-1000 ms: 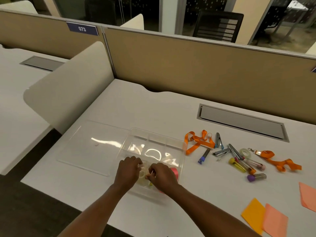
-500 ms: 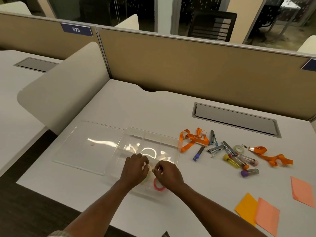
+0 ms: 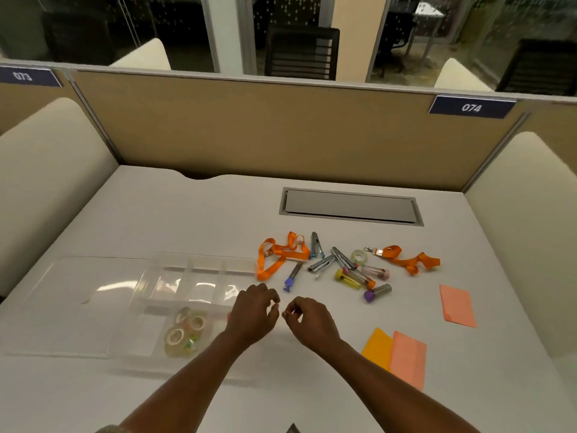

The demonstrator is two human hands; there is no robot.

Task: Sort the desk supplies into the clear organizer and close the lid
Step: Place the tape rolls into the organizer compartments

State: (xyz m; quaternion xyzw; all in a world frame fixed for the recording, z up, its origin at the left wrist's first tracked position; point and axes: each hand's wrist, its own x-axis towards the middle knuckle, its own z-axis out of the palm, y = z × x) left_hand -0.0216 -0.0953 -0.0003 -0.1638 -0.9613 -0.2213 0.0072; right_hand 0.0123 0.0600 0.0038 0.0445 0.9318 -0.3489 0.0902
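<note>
— Organizer [image 3: 203,260], where is it?
— On the desk [image 3: 187,214], left of centre: clear, its lid [image 3: 78,292] lying open beside it, tape rolls [image 3: 187,329] in the near compartment.
— Hands?
— Left hand [image 3: 254,310] and right hand [image 3: 309,323] hover just right of it, fingers loosely curled, grasping nothing. An orange lanyard [image 3: 274,254], staple strips [image 3: 324,264] and tubes [image 3: 346,278] lie beyond.

Clear organizer [image 3: 199,264], 2 orange lanyards [image 3: 274,253], yellow note [image 3: 376,346], pink notes [image 3: 457,304], white desk [image 3: 187,220]
</note>
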